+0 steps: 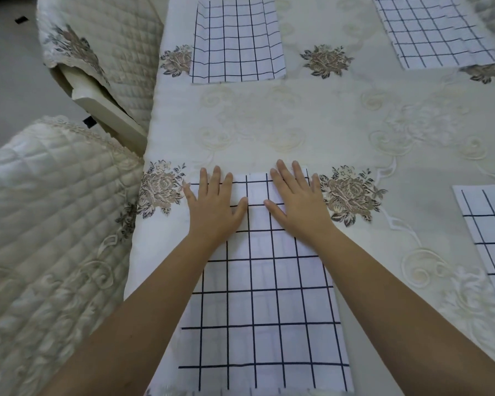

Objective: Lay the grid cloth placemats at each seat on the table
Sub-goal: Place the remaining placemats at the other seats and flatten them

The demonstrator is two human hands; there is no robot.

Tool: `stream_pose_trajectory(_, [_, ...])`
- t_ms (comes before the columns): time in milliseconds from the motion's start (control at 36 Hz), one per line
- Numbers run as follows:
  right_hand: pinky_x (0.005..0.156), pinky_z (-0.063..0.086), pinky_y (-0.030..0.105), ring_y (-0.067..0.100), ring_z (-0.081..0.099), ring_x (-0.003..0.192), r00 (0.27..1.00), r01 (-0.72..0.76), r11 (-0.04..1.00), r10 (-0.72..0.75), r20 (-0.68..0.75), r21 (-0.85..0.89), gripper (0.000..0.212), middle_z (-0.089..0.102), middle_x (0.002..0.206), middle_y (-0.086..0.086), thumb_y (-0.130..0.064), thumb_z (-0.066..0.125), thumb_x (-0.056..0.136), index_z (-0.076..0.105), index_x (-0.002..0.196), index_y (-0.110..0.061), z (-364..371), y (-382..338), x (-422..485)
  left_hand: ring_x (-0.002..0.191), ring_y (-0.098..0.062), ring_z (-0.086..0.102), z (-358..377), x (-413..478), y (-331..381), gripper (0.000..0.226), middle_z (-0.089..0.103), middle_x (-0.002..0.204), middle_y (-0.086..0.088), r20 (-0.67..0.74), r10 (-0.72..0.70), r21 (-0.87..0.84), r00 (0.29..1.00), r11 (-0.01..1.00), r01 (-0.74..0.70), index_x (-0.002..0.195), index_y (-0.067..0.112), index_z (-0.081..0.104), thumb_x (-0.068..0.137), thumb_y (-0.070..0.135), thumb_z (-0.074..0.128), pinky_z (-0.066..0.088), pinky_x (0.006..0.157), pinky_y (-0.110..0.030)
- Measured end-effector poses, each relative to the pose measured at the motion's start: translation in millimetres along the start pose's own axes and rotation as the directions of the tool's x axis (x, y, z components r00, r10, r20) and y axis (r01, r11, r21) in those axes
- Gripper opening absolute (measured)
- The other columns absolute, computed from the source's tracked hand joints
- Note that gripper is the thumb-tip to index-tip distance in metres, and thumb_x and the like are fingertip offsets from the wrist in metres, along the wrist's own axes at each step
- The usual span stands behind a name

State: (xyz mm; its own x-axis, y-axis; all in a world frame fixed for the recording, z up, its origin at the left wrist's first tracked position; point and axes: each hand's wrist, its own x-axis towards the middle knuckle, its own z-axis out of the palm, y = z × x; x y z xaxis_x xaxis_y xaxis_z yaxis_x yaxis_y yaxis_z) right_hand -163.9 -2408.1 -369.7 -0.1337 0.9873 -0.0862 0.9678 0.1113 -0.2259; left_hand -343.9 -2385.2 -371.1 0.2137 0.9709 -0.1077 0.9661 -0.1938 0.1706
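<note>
A white placemat with a dark grid lies flat on the table in front of me, running from the near edge toward the middle. My left hand presses flat on its far left corner, fingers straight and spread. My right hand presses flat on its far right corner the same way. Another grid placemat lies at the far left seat, one more at the far right, and a further one at the right edge of view.
The table wears a cream embroidered tablecloth with brown flower motifs. Two chairs with quilted cream covers stand on the left, one near and one farther back. Grey floor shows at the upper left.
</note>
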Motion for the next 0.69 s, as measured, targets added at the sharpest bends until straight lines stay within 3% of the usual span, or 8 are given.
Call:
stream_pose_trajectory(111, [0.108, 0.030, 0.053, 0.036, 0.032, 0.137, 0.983, -0.108, 0.990, 0.121, -0.140, 0.096, 0.063, 0.034, 0.148, 0.018, -0.041, 0.039, 0.088, 0.039, 0.139, -0.004, -7.0, 5.4, -6.1, 0.146, -0.026, -0.002, -5.5, 1.6, -0.7, 0.072, 0.012, 0.158, -0.005, -0.005, -0.064, -0.073, 0.998, 0.995, 0.064, 0.146, 0.018, 0.024, 0.083, 0.052, 0.018, 0.001, 0.113, -0.056])
stream_pose_trajectory(194, [0.104, 0.037, 0.046, 0.037, 0.037, 0.129, 0.946, -0.210, 0.951, 0.256, -0.198, 0.226, 0.057, 0.041, 0.138, 0.023, -0.025, 0.054, 0.087, 0.041, 0.135, 0.003, -12.3, 6.6, -9.3, 0.146, -0.026, -0.001, -7.3, 3.4, -3.5, 0.060, 0.014, 0.157, -0.005, 0.000, -0.072, -0.100, 0.997, 0.992, 0.071, 0.146, 0.017, 0.026, 0.094, 0.045, 0.030, 0.002, 0.113, -0.056])
stream_pose_trajectory(333, [0.079, 0.051, 0.042, 0.042, 0.056, 0.099, 0.933, -0.218, 0.964, 0.251, -0.257, 0.151, 0.050, 0.059, 0.108, 0.024, -0.012, 0.069, 0.072, 0.057, 0.116, 0.008, -7.4, 12.1, -9.5, 0.145, -0.026, 0.006, -9.5, 7.2, -4.3, 0.051, 0.022, 0.154, -0.006, -0.009, -0.066, -0.117, 0.998, 0.991, 0.065, 0.140, 0.015, 0.035, 0.094, 0.037, 0.041, 0.006, 0.112, -0.058])
stream_pose_trajectory(556, [0.075, 0.051, 0.040, 0.041, 0.060, 0.093, 0.923, -0.213, 0.962, 0.256, -0.288, 0.172, 0.047, 0.063, 0.102, 0.023, 0.007, 0.063, 0.066, 0.059, 0.113, 0.007, -9.4, 17.2, -7.7, 0.144, -0.025, 0.014, -12.5, 1.5, 0.6, 0.048, 0.030, 0.151, -0.005, -0.015, -0.056, -0.140, 0.998, 0.989, 0.054, 0.137, 0.016, 0.042, 0.094, 0.036, 0.042, 0.010, 0.112, -0.060])
stream_pose_trajectory(639, [0.071, 0.053, 0.040, 0.041, 0.062, 0.087, 0.918, -0.198, 0.962, 0.249, -0.309, 0.188, 0.047, 0.064, 0.096, 0.023, 0.013, 0.063, 0.061, 0.062, 0.108, 0.007, -8.9, 20.8, -8.5, 0.138, -0.030, 0.028, -14.9, -1.2, 1.2, 0.053, 0.044, 0.140, -0.010, -0.078, -0.058, -0.192, 0.995, 0.981, 0.043, 0.127, 0.012, 0.054, 0.084, 0.039, 0.037, 0.020, 0.107, -0.060])
stream_pose_trajectory(694, [0.079, 0.050, 0.044, 0.042, 0.059, 0.094, 0.924, -0.209, 0.948, 0.271, -0.269, 0.239, 0.046, 0.061, 0.102, 0.024, 0.015, 0.057, 0.067, 0.060, 0.112, 0.007, -11.5, 22.7, -9.6, 0.132, -0.032, 0.037, -16.5, -2.8, 0.3, 0.054, 0.051, 0.132, -0.012, -0.110, -0.069, -0.236, 0.992, 0.971, 0.041, 0.122, 0.010, 0.058, 0.081, 0.039, 0.037, 0.030, 0.103, -0.059])
